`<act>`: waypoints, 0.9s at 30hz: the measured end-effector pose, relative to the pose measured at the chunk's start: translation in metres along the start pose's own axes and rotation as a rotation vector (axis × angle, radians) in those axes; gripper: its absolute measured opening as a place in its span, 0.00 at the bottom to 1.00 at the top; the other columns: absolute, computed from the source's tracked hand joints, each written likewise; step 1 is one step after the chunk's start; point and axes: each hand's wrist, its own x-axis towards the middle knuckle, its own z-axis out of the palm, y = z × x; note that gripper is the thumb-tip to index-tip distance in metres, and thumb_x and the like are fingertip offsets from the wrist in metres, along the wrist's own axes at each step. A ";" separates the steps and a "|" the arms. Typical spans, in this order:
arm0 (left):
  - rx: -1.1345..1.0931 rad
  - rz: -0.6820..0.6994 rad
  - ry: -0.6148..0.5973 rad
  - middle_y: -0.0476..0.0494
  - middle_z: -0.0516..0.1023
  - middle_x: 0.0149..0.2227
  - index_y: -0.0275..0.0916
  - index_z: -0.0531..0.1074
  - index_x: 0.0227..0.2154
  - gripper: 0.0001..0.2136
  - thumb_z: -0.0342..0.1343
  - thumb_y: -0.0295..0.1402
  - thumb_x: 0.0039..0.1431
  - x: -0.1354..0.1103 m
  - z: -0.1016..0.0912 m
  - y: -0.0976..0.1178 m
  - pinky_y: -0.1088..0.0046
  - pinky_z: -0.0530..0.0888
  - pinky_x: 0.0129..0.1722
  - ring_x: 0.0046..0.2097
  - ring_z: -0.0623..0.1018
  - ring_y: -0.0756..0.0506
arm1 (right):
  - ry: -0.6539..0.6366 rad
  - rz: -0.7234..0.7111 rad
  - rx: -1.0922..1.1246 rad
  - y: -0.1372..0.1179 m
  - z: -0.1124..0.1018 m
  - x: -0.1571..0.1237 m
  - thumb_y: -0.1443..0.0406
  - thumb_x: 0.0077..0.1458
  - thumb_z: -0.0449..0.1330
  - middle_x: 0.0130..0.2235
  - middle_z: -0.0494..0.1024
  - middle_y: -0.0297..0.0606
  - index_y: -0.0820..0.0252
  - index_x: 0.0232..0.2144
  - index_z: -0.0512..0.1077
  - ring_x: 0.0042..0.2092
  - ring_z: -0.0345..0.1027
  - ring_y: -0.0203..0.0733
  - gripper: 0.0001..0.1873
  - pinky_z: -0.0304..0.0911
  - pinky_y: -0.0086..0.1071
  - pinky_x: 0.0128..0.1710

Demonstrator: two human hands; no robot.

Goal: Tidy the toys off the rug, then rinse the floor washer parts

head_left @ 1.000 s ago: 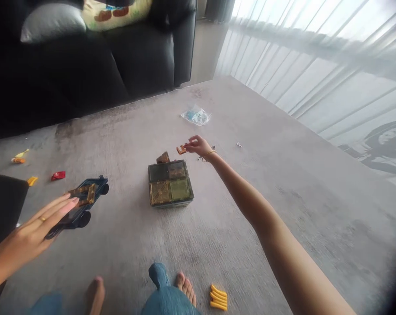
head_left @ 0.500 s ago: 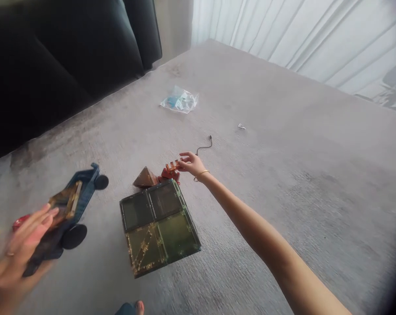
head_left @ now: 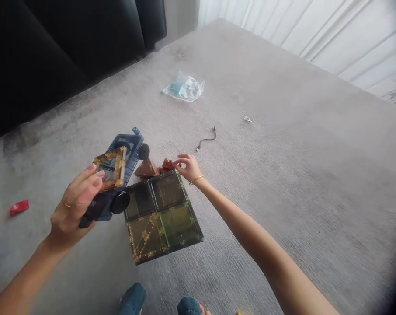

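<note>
My left hand (head_left: 78, 199) grips a translucent blue toy car (head_left: 129, 151) with black wheels, held tilted above the floor. An amber magnetic tile (head_left: 119, 173) stands on the car, under my fingers. Beside it is a box of translucent magnetic tiles (head_left: 181, 223), its top made of green, dark and amber squares. Behind the box lie a brown-orange pyramid (head_left: 147, 168) and small red toy pieces (head_left: 167, 164). My right hand (head_left: 189, 167) reaches to the box's far corner, thumb and fingers closed on a red toy piece; its exact shape is partly hidden.
A clear plastic bag with blue contents (head_left: 185, 89) lies farther off on the grey carpet (head_left: 283, 183). Nearer are a short cable (head_left: 207, 140) and a white scrap (head_left: 247, 119). A red object (head_left: 19, 208) lies at left, a black sofa (head_left: 70, 52) behind.
My left hand has brought the car right and upward, close to the box. My right hand has moved slightly down-left; the orange fence-like piece at its fingertips is no longer distinctly visible.
</note>
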 end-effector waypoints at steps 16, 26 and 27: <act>0.142 0.361 0.121 0.48 0.81 0.43 0.41 0.76 0.41 0.09 0.60 0.24 0.59 -0.017 -0.006 0.152 0.68 0.80 0.49 0.54 0.76 0.44 | -0.293 0.352 1.190 -0.198 -0.094 -0.167 0.51 0.51 0.66 0.46 0.79 0.40 0.52 0.49 0.69 0.42 0.76 0.43 0.26 0.74 0.36 0.41; -0.354 0.587 -0.044 0.43 0.84 0.37 0.34 0.77 0.37 0.07 0.54 0.24 0.63 -0.032 0.055 0.214 0.69 0.81 0.35 0.39 0.82 0.44 | 0.320 0.560 0.689 -0.031 -0.117 -0.174 0.51 0.50 0.64 0.32 0.75 0.31 0.56 0.51 0.69 0.26 0.68 0.32 0.29 0.70 0.28 0.25; -0.367 0.559 -0.047 0.42 0.84 0.38 0.34 0.76 0.38 0.07 0.54 0.25 0.63 -0.032 0.053 0.210 0.68 0.81 0.36 0.40 0.83 0.43 | 0.328 0.597 0.637 -0.009 -0.109 -0.170 0.52 0.49 0.64 0.31 0.75 0.31 0.58 0.52 0.69 0.25 0.68 0.32 0.29 0.70 0.27 0.25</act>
